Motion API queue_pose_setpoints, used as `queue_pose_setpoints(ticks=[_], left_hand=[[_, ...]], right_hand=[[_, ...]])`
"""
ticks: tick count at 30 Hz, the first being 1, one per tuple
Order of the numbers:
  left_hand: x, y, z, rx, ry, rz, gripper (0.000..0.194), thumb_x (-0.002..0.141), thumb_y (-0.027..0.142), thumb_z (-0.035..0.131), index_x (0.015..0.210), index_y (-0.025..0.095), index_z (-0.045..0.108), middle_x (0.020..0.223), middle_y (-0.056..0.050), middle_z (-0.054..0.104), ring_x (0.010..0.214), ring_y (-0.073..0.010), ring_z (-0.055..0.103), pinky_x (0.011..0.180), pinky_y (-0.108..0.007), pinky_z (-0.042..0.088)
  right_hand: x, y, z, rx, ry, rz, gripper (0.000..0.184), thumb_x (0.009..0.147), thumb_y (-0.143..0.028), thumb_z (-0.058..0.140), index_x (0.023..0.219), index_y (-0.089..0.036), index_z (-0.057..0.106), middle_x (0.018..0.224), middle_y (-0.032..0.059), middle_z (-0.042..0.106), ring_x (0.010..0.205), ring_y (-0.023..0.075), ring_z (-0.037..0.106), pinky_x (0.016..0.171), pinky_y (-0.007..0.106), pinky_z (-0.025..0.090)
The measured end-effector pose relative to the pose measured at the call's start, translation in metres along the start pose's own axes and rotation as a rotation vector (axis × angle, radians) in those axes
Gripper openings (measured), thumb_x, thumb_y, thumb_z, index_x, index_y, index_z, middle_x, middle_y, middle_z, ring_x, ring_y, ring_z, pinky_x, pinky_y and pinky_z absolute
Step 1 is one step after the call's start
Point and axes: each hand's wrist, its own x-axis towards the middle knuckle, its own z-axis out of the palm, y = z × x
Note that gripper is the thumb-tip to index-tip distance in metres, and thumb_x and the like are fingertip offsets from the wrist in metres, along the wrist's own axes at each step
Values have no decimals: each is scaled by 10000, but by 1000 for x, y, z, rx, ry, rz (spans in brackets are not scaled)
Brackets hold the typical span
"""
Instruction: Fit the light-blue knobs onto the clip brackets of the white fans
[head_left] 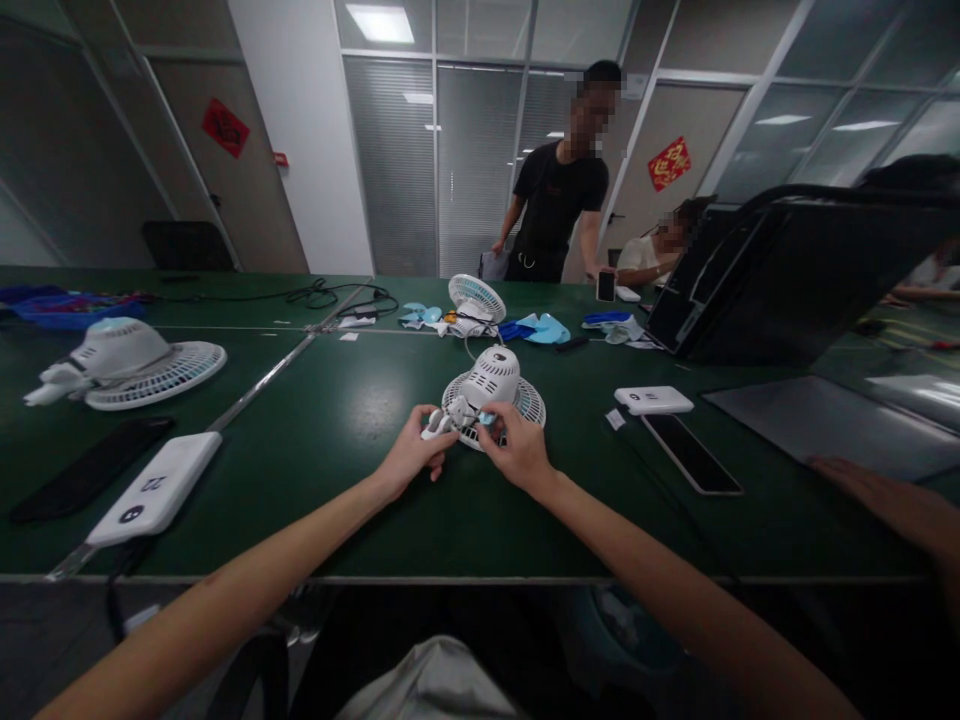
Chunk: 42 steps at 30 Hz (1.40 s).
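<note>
In front of me a small white fan (498,376) lies face down on the green table, its slotted motor housing upward and its round grille underneath. My left hand (411,455) is closed on the fan's white clip (437,424), thumb on top. Just right of that, my right hand (519,448) pinches a small light blue part (487,418) against the clip joint. The fingers partly hide the joint, so I cannot tell whether the blue part is fitted into it.
Another white fan (135,365) lies face down at left, near a white power bank (156,488). Right of me are a phone (691,454) and a second power bank (654,400). A third fan (477,300) stands behind. A neighbour's hand (877,490) rests at right; a person (559,200) stands opposite.
</note>
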Motion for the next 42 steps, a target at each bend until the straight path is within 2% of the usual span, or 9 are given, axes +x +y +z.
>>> queue_pose_setpoints(ticks=[4,10,18,25,29,32,35,42], left_hand=[[2,3,2,-14,28,-13,355,972,338,651,1282,172,609,1244,-100,670,1008,-241,699,843,-439,609],[11,7,8,30,138,23,359,972,342,649,1287,174,607,1262,-102,662,1030,-247,694,861,-450,603],[13,5,5,119,129,51,346,967,332,658,1271,171,617,1255,-100,667,1031,-247,695,864,-450,603],[24,2,13,70,162,135,345,968,336,656,1268,171,620,1260,-100,666,1041,-251,692,873,-455,599],[22,-5,14,-5,136,182,338,972,338,651,1263,169,622,1246,-98,672,1025,-244,696,863,-448,602],[20,-10,12,-43,139,200,344,972,337,650,1272,171,617,1253,-100,668,1030,-246,695,866,-450,601],[19,-12,12,-53,148,203,345,972,337,650,1272,171,617,1254,-100,668,1032,-246,694,869,-452,600],[16,-12,13,-31,152,196,337,969,333,655,1262,169,623,1246,-98,671,1026,-244,696,865,-449,601]], right_hand=[[1,-2,1,1,5,19,288,1011,-376,602,1214,-173,606,1134,65,652,902,166,665,786,345,592],[1,-6,0,-5,-9,32,286,1012,-378,599,1213,-175,607,1134,65,653,898,164,664,783,342,591],[3,-9,-2,1,-10,29,286,1011,-377,601,1211,-172,604,1116,61,653,869,155,662,757,327,590],[4,-8,-3,7,32,25,291,1020,-376,584,1230,-174,591,1119,63,652,839,144,659,728,308,589],[6,-10,-7,2,41,-18,280,1039,-349,532,1268,-201,595,1176,106,661,990,201,676,808,329,599],[6,-11,-8,-8,38,-48,284,1041,-337,522,1296,-238,597,1261,100,646,1118,222,657,849,319,596],[6,-10,-7,-29,49,-45,286,1038,-333,534,1303,-255,606,1321,97,615,1087,213,673,809,303,601],[5,-7,-4,-80,32,-77,309,1033,-275,536,1333,-267,610,1264,92,647,1161,226,649,846,306,596]])
